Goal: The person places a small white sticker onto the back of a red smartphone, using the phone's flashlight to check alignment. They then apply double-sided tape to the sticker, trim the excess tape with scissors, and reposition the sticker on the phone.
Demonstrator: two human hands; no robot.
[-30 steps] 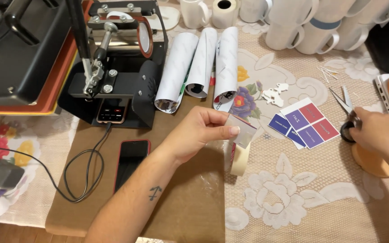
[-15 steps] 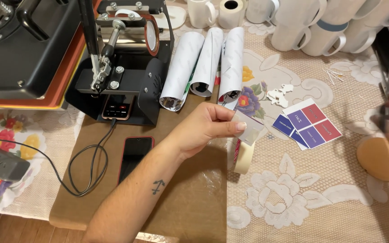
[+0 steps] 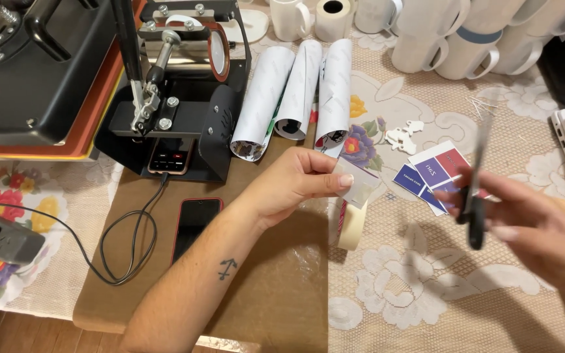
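Here, the left hand (image 3: 295, 186) pinches a pulled-out strip of clear tape (image 3: 356, 183) between thumb and fingers, just above the tape roll (image 3: 350, 224) standing on edge at its 5 o'clock. At 3 o'clock, the right hand (image 3: 537, 229) grips blurred scissors (image 3: 475, 189), blades pointing to 12 o'clock. Three rolled paper sheets (image 3: 299, 91) lie at 12 o'clock, a dark phone (image 3: 194, 225) at 8 o'clock.

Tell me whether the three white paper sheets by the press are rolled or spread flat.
Rolled. The three white paper sheets lie as tubes side by side, their open curled ends facing the left hand.
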